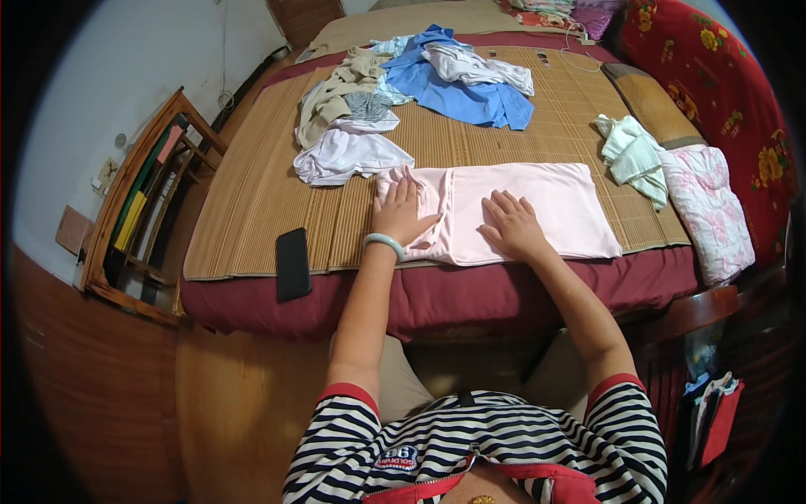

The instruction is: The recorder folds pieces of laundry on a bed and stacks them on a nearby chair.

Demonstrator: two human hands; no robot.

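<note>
A light pink garment (537,202), folded into a long flat rectangle, lies on the bamboo mat at the bed's near edge. My left hand (401,214), with a pale bangle at its wrist, rests on the garment's bunched, creased left end, fingers spread. Flat on its smoother right part lies my right hand (514,227), its fingers apart as well. Neither hand grips anything. Just beyond my left hand is a crumpled pale lilac garment (348,153), close to the pink one.
Farther back sits a pile with a blue garment (470,97) and beige clothing (340,97). A black phone (293,265) lies at the left near edge. On the right are a pale green cloth (631,155) and a pink-white pillow (709,210). A wooden rack (143,210) stands left.
</note>
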